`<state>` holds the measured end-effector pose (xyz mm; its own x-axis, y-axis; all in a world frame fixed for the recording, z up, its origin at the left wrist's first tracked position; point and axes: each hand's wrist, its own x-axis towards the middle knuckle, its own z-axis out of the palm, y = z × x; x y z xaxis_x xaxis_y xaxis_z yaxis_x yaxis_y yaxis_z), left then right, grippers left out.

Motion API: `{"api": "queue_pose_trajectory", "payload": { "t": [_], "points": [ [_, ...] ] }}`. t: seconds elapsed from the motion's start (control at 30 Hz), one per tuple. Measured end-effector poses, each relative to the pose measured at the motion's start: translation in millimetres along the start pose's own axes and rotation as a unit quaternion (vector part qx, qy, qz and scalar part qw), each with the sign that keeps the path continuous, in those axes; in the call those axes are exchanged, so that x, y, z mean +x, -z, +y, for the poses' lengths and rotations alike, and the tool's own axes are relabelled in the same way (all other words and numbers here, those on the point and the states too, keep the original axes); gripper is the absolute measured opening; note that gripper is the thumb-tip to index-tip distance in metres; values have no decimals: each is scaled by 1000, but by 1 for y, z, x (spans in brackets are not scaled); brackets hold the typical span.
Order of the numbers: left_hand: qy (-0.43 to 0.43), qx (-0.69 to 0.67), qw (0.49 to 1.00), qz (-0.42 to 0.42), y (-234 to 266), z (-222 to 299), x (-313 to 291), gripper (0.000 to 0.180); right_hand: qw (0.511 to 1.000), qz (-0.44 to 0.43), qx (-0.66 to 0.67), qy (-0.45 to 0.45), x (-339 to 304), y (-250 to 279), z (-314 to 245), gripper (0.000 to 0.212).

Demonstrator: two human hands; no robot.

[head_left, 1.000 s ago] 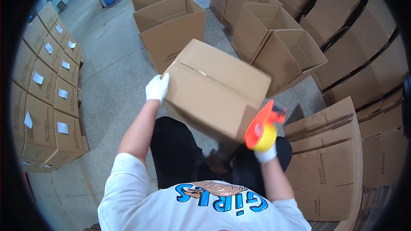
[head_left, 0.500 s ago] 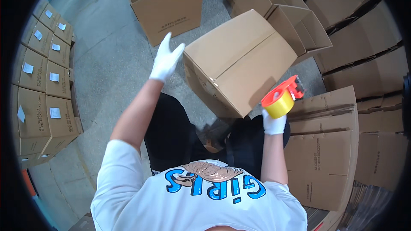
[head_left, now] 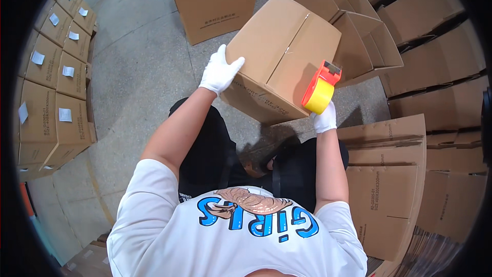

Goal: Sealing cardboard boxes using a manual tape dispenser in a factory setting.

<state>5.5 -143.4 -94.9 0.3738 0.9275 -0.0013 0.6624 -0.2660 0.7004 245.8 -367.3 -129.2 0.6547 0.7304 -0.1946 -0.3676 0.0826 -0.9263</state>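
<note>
A closed brown cardboard box (head_left: 279,33) stands on the floor before me, its two top flaps meeting in a seam. My left hand (head_left: 219,72), in a white glove, lies against the box's left corner with thumb and fingers apart. In my gloved right hand (head_left: 324,118) is a red tape dispenser (head_left: 328,72) with a roll of yellow tape (head_left: 320,96). The dispenser is over the box's near right edge, its toothed end pointing away from me. Whether it touches the box I cannot tell. Most of the right fingers are hidden behind the roll.
Beyond the box stands an open carton (head_left: 220,7); more open cartons (head_left: 366,46) adjoin it on the right. Flattened cardboard (head_left: 384,190) leans at my right. Labelled closed boxes (head_left: 38,107) are stacked along the left. Grey concrete floor (head_left: 138,72) lies between.
My left hand has come right and now meets the box's corner. The box has turned and shifted slightly away. My right hand has carried the tape dispenser left and forward over the box's edge.
</note>
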Motion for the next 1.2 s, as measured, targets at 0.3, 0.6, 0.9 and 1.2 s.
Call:
{"api": "queue_pose_trajectory", "payload": {
  "t": [0.3, 0.6, 0.9, 1.2],
  "points": [
    [-513, 189, 837, -36, -32, 31, -7, 64, 998, 54, 7, 17, -9, 16, 14, 28],
    [-550, 231, 800, -54, -44, 17, 3, 76, 999, 45, 18, 2, -11, 19, 14, 34],
    [-456, 319, 830, -32, -55, 21, -33, 82, 990, 140, 14, 30, -28, 1, 0, 24],
    [-320, -74, 943, -56, -36, 48, -110, 56, 979, 168, -2, 111, -92, 1, -36, 54]
  ]
}}
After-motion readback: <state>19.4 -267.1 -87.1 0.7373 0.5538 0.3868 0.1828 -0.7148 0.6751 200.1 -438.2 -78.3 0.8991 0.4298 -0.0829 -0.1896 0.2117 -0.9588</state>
